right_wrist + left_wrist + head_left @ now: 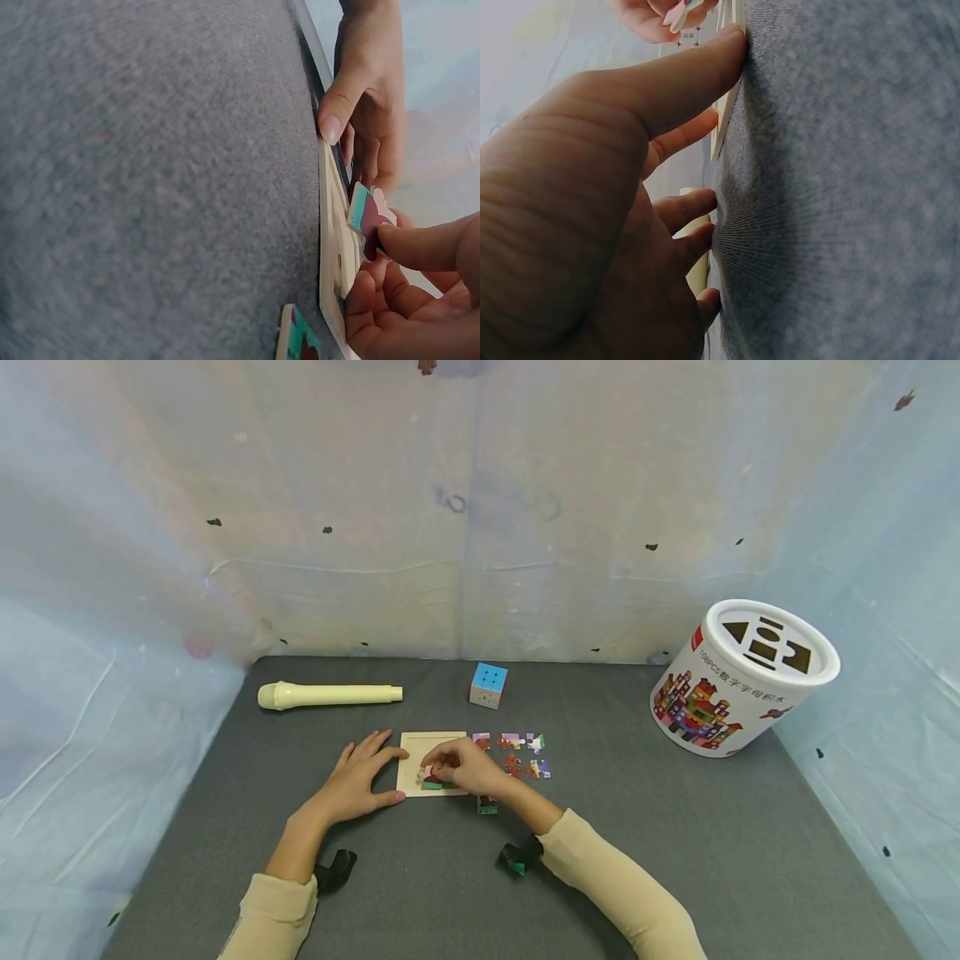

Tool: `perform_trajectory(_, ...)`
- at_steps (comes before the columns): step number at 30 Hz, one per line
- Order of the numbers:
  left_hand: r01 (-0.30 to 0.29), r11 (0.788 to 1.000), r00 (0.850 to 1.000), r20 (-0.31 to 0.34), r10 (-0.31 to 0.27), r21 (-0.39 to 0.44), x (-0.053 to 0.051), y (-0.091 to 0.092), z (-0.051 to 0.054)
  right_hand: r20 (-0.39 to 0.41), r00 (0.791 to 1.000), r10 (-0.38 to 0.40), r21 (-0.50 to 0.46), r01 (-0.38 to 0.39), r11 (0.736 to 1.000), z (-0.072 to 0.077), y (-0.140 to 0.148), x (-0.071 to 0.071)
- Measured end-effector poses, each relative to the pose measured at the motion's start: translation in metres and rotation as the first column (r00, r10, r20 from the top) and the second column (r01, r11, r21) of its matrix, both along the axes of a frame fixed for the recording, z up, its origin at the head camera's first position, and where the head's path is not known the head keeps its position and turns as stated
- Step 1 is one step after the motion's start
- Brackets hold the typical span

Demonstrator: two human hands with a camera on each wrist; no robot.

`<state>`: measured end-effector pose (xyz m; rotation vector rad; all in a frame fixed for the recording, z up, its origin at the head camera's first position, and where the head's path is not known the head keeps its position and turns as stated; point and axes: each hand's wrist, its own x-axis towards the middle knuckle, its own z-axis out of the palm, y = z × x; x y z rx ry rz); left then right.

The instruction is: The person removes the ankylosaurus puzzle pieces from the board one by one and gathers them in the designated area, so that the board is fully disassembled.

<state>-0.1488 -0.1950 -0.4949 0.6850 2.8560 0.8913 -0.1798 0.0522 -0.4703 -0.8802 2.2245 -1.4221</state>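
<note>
My right hand [471, 767] pinches a jigsaw puzzle piece [369, 217] between thumb and fingers, over a pale wooden puzzle tray [435, 735]. Teal, dark red and pink show on the piece, which looks tilted above the tray in the right wrist view. Part of the tray is hidden beneath this hand. At the tray's left side my left hand [363, 778] lies with fingers spread, its thumb and index finger touching the edge. Its other fingertips [705, 201] rest on the grey cloth. Several loose puzzle pieces [512, 742] lie just right of the tray.
Behind the tray stands a blue-topped cube puzzle [488, 685]. A pale yellow toy microphone [330, 695] lies at the back left. The large white block bucket [742, 681] is at the back right. Plastic sheeting [465, 527] rises behind the grey table [420, 893].
</note>
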Motion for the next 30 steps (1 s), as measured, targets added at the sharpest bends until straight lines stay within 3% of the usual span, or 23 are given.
perform_trajectory(5,-0.004,1.0,1.0,0.008,0.004,-0.011,-0.001,0.001,-0.001,0.004,0.999,-0.041,0.018,0.04,0.999,0.004,0.005,0.001)
perform_trajectory(18,-0.002,1.0,1.0,0.009,0.002,-0.006,-0.001,0.001,-0.001,0.006,0.983,-0.186,-0.058,0.186,0.981,0.016,0.049,0.015)
perform_trajectory(25,0.008,1.0,1.0,0.003,-0.008,-0.003,0.0,0.0,-0.002,0.008,0.966,-0.259,-0.057,0.259,0.964,0.04,0.078,0.034)
perform_trajectory(30,0.01,1.0,1.0,-0.002,-0.01,-0.002,-0.001,0.0,-0.002,-0.078,0.966,-0.245,0.008,0.246,0.969,0.025,0.098,0.035)
